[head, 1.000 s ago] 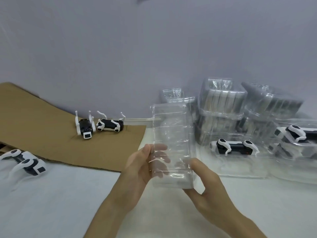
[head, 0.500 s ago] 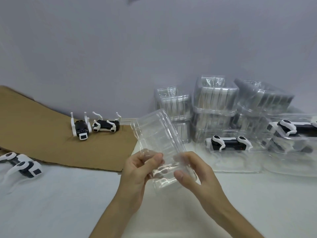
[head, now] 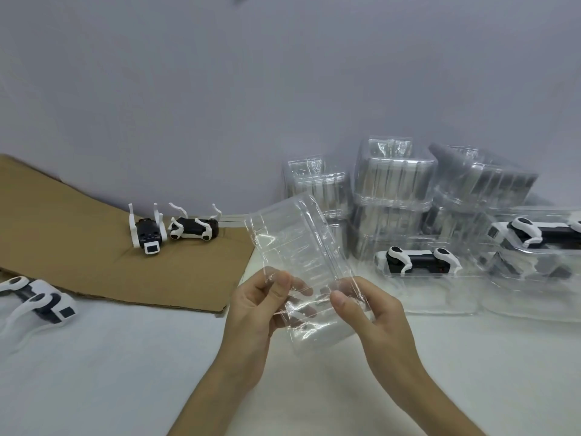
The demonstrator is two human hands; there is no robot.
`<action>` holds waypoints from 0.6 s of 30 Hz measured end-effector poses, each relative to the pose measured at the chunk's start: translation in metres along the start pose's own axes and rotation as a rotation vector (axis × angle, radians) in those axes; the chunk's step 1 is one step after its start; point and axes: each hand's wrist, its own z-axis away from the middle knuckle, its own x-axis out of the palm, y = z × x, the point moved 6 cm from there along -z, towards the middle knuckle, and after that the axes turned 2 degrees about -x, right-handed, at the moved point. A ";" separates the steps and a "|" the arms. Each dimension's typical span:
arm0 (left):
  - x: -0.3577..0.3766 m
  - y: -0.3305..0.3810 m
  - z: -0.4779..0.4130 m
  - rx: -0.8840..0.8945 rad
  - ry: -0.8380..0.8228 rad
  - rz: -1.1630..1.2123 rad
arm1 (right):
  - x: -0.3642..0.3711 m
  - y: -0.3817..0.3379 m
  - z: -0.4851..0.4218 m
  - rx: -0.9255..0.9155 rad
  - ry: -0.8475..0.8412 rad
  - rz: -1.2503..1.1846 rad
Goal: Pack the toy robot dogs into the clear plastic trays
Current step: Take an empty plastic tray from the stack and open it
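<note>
Head view: one toy robot dog (head: 34, 302) lay at the left edge of the bench (head: 125, 372), a pair of dogs (head: 193, 228) legs-up on cardboard (head: 78, 247). Above mid-bench the left hand (head: 251, 313) and right hand (head: 377, 319) each pinched the near end of an empty clear tray (head: 298, 247). The step seemed to be readying that tray; next it wanted laying flat, then a dog fetched. Its long axis ran away from the person, far end leaning left; the cavity perhaps faced up. Packed trays (head: 440, 295) sat by the right edge.

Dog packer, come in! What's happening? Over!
Left hand and right hand grip empty clear tray, tilted. Two loose dogs on cardboard. Nothing blocks them.
</note>
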 end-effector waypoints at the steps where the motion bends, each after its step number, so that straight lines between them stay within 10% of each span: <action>1: 0.000 0.000 0.000 0.001 0.006 -0.005 | -0.001 -0.001 0.000 -0.007 0.010 0.004; 10: -0.013 -0.005 -0.006 -0.073 0.099 -0.032 | -0.021 -0.005 -0.009 -0.050 0.122 0.017; 18: -0.091 -0.019 -0.018 -0.331 0.536 0.268 | -0.072 -0.023 -0.019 -0.194 0.312 -0.031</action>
